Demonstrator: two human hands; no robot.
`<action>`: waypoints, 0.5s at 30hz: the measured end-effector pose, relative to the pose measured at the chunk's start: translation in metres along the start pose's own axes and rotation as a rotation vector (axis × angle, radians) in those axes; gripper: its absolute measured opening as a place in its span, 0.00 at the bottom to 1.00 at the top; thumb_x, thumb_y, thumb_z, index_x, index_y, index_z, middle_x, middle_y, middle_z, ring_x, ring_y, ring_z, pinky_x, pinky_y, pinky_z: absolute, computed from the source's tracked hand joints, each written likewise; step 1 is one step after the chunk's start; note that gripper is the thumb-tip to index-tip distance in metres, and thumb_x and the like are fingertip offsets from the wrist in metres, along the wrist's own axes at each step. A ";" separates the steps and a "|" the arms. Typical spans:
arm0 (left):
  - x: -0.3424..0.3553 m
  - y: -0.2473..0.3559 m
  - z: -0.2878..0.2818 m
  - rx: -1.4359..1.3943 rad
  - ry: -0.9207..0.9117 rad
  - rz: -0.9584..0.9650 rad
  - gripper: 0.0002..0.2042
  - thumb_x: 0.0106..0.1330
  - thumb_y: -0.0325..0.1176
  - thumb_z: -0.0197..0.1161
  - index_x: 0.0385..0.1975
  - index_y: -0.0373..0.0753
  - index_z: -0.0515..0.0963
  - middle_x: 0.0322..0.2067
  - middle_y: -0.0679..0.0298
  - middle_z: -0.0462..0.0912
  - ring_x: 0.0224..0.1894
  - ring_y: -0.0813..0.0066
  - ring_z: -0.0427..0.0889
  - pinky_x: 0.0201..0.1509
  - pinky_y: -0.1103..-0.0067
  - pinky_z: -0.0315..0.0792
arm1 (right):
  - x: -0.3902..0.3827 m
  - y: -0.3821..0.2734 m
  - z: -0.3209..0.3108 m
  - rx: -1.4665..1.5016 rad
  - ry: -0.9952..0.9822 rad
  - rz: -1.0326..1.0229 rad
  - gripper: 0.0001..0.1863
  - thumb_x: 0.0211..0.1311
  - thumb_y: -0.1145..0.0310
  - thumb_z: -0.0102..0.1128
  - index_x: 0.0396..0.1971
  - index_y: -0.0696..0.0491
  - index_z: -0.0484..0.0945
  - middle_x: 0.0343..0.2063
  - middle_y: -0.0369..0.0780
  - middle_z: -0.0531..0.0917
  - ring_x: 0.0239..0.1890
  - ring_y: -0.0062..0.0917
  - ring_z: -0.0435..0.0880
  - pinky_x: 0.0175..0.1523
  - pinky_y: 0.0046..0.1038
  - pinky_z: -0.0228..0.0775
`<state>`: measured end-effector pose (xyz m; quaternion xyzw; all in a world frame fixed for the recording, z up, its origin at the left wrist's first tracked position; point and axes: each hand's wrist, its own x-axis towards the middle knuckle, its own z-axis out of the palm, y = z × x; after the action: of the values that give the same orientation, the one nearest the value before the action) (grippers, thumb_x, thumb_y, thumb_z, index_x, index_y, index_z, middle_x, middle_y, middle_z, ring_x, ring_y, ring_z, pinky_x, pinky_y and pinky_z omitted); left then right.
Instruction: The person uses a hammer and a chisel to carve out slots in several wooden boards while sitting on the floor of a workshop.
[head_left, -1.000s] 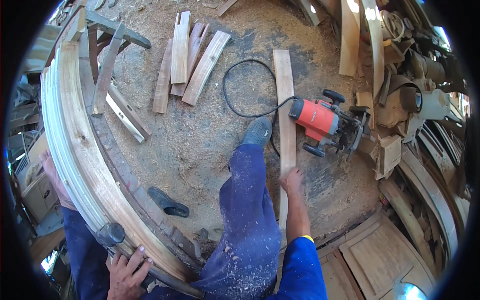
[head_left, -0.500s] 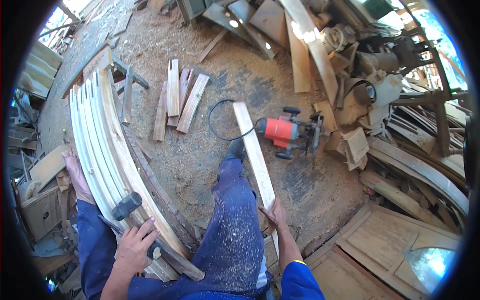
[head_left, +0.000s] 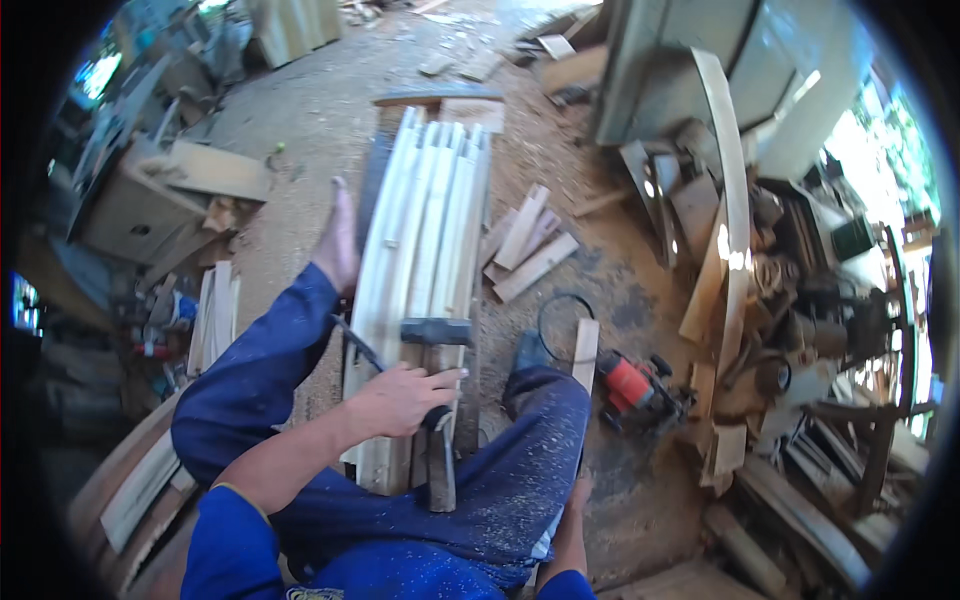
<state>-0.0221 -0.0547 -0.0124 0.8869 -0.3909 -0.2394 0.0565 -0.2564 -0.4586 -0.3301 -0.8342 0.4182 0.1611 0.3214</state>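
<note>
Several pale wooden strips point(head_left: 437, 220) run toward twelve o'clock from the left hand point(head_left: 402, 398), draped over a dark rod point(head_left: 360, 345) and a hammer point(head_left: 436, 331), its head at one o'clock, while the right hand point(head_left: 577, 493), at four o'clock, is partly hidden, and whether either grip is clenched I cannot tell.

Blue sleeves point(head_left: 232, 545), speckled navy trousers point(head_left: 505, 495)

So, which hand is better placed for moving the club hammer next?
Probably the left hand: it is at the club hammer, over its handle, near the head. The right hand is down beside the bent right leg, partly hidden, farther from the hammer.
</note>
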 end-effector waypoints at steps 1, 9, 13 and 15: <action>-0.005 0.001 0.002 -0.006 0.017 -0.006 0.28 0.51 0.27 0.66 0.56 0.45 0.75 0.69 0.64 0.64 0.46 0.65 0.82 0.46 0.69 0.73 | 0.009 -0.022 -0.012 0.021 0.160 -0.161 0.32 0.52 0.61 0.71 0.56 0.60 0.73 0.52 0.54 0.78 0.52 0.50 0.79 0.58 0.44 0.71; -0.034 0.011 0.015 -0.083 0.336 0.031 0.21 0.57 0.28 0.61 0.53 0.44 0.75 0.57 0.63 0.74 0.46 0.64 0.81 0.49 0.67 0.72 | -0.100 -0.316 -0.090 0.342 -0.320 -0.765 0.23 0.64 0.67 0.60 0.57 0.58 0.73 0.43 0.46 0.83 0.44 0.29 0.83 0.51 0.30 0.75; -0.085 0.052 -0.030 0.105 0.480 0.137 0.08 0.61 0.33 0.59 0.40 0.47 0.77 0.37 0.67 0.79 0.44 0.69 0.80 0.51 0.70 0.69 | -0.152 -0.339 -0.012 -0.091 -0.330 -1.015 0.30 0.64 0.60 0.56 0.64 0.54 0.64 0.42 0.53 0.82 0.46 0.46 0.84 0.50 0.43 0.75; -0.112 0.064 -0.025 0.201 0.472 0.182 0.05 0.62 0.34 0.58 0.36 0.48 0.77 0.32 0.68 0.78 0.42 0.71 0.79 0.53 0.69 0.67 | -0.162 -0.345 0.015 -0.292 -0.123 -0.904 0.34 0.57 0.62 0.58 0.63 0.53 0.60 0.40 0.54 0.82 0.45 0.52 0.82 0.48 0.50 0.73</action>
<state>-0.1181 -0.0200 0.0708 0.8805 -0.4670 0.0199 0.0792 -0.0771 -0.1995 -0.1154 -0.9578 -0.0331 0.1112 0.2628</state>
